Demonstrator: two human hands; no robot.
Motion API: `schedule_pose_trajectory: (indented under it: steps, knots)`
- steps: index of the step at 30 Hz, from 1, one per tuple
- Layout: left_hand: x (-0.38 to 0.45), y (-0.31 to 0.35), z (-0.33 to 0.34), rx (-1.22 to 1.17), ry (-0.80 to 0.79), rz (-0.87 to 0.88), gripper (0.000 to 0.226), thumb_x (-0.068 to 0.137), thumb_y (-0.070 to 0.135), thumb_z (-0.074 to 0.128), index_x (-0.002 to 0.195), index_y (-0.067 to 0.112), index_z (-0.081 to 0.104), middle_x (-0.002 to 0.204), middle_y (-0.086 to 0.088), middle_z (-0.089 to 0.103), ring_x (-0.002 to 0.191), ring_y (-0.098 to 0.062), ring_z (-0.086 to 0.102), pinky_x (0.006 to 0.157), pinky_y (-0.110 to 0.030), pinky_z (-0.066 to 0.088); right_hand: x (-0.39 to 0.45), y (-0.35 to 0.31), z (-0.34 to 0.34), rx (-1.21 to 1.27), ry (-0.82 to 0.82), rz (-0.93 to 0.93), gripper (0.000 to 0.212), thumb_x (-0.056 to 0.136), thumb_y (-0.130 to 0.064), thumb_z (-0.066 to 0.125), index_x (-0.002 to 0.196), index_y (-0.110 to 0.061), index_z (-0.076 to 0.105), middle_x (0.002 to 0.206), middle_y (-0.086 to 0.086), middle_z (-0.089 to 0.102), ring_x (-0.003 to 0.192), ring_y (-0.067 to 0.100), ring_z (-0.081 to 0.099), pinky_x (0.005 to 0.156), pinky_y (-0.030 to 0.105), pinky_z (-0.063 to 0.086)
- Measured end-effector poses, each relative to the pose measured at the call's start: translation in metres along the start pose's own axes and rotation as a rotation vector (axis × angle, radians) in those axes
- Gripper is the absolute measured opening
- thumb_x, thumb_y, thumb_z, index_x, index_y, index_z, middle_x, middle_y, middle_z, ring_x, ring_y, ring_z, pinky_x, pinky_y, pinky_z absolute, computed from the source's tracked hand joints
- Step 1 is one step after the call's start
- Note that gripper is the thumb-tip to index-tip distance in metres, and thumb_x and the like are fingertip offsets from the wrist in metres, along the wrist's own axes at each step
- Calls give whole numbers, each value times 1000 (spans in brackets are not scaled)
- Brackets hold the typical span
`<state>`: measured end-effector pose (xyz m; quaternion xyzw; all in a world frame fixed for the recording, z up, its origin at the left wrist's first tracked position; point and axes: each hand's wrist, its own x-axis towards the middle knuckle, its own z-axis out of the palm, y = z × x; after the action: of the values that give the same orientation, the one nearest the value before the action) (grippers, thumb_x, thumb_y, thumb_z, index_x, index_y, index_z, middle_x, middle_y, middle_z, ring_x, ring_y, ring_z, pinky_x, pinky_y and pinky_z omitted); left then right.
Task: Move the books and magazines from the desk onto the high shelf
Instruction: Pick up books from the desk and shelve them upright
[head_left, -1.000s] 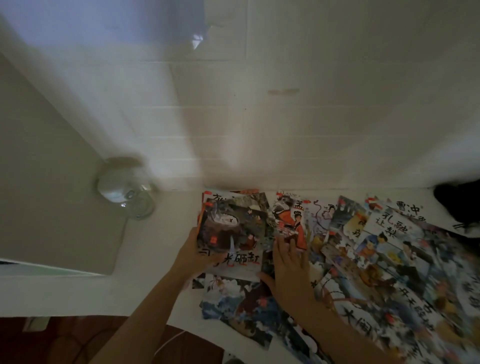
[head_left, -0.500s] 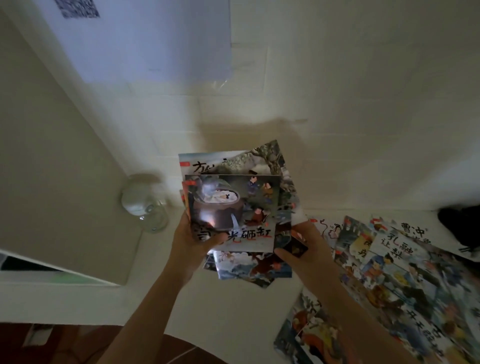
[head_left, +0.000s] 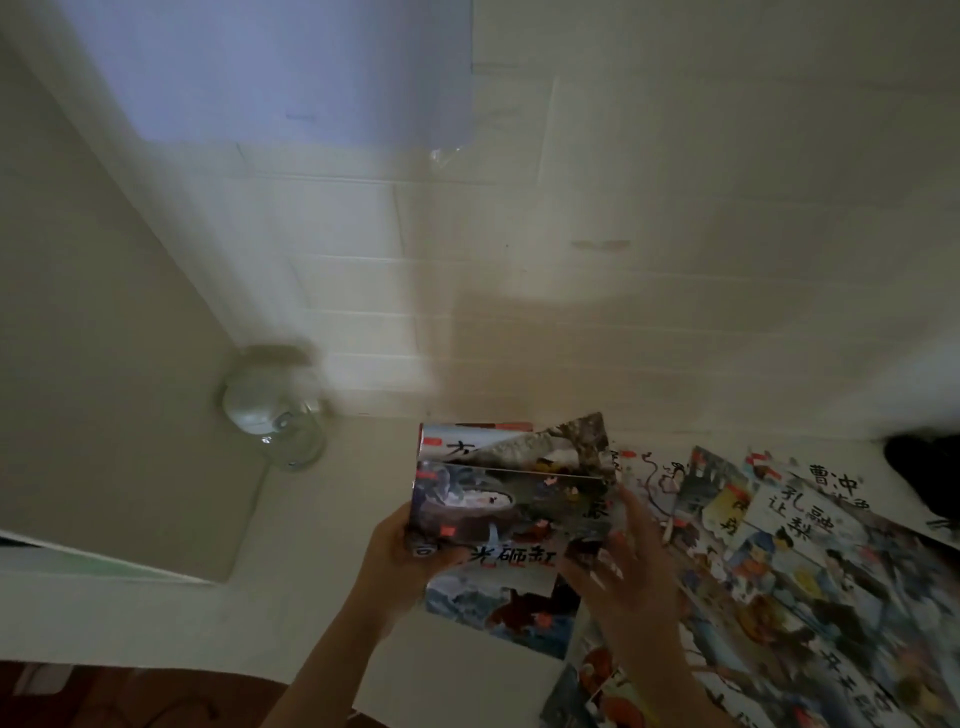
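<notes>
A small stack of picture books (head_left: 511, 499) with dark illustrated covers and black Chinese lettering is held just above the white desk (head_left: 457, 665). My left hand (head_left: 400, 551) grips the stack's left edge. My right hand (head_left: 621, 566) holds its right edge, fingers spread along the side. Several more picture books (head_left: 789, 561) lie fanned out over the desk to the right, overlapping one another. The high shelf is not in view.
A clear glass globe-shaped object (head_left: 272, 415) stands at the desk's back left, near a beige panel (head_left: 104, 364). A white tiled wall (head_left: 623, 234) rises behind the desk. A dark object (head_left: 924, 473) sits at the far right edge.
Both hands gathered several books from the spread and lifted them as a stack off the desk. The stack now sits lower in view than half a second ago, as the camera tilted up.
</notes>
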<state>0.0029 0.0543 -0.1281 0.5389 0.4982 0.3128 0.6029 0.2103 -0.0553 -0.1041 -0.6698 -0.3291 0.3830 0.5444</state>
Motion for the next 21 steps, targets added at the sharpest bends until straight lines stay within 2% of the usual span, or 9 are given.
schedule_pose_trajectory:
  steps: [1,3,6,8,10,12,15,18,21]
  knots:
    - [1,-1,-1,-14,5,3,41,68,-13,78,100,12,68,89,3,76,84,-13,72,71,-21,56,0,-3,2,-6,8,-23,83,75,-7,77,131,-55,39,134,-33,45,122,0,50,102,35,47]
    - [4,2,-4,-19,46,40,37,67,-10,79,97,10,70,85,4,76,82,-10,71,74,-25,56,3,-12,7,-32,44,-112,80,79,-2,72,130,-54,39,138,-16,49,121,0,53,100,26,48]
    - [17,10,-13,60,19,131,32,70,-4,80,98,6,70,87,-4,74,82,-14,71,74,-27,57,12,-22,14,91,101,-168,65,75,-3,72,130,-31,51,128,6,58,116,18,60,94,36,53]
    - [21,9,-14,105,-39,155,40,71,-7,78,106,6,61,94,-12,70,86,-17,70,72,-24,56,12,-17,18,-62,85,-199,60,75,-16,74,130,-25,52,126,0,59,117,14,60,94,34,54]
    - [23,6,-13,88,-36,122,51,69,-5,80,111,11,55,99,-13,69,90,-20,70,74,-29,58,11,-5,20,-215,30,-135,50,76,-29,75,120,-35,54,115,-20,62,108,6,61,91,33,54]
    - [25,4,-10,96,-38,127,58,67,-1,83,113,20,54,102,-12,69,94,-24,69,78,-36,58,13,8,23,-292,-12,-70,42,77,-33,74,112,-42,52,103,-33,60,101,1,60,87,17,50]
    - [30,-1,-6,108,-31,133,66,61,6,85,114,30,54,100,-16,69,91,-25,69,81,-38,56,23,20,23,-350,-39,-51,54,78,-29,75,127,-25,54,118,-23,57,116,8,56,84,1,39]
    - [32,-10,-4,62,23,106,70,60,1,88,118,15,51,93,-14,70,87,-23,70,75,-36,56,29,23,28,-281,-16,-109,60,76,-21,77,130,-18,50,130,-11,54,120,3,52,90,9,44]
    - [33,-11,1,38,59,121,62,64,9,88,115,19,55,101,-5,69,95,-21,69,77,-34,58,31,27,38,-241,65,-91,47,80,-25,69,123,-23,48,112,-26,57,104,2,59,84,30,55]
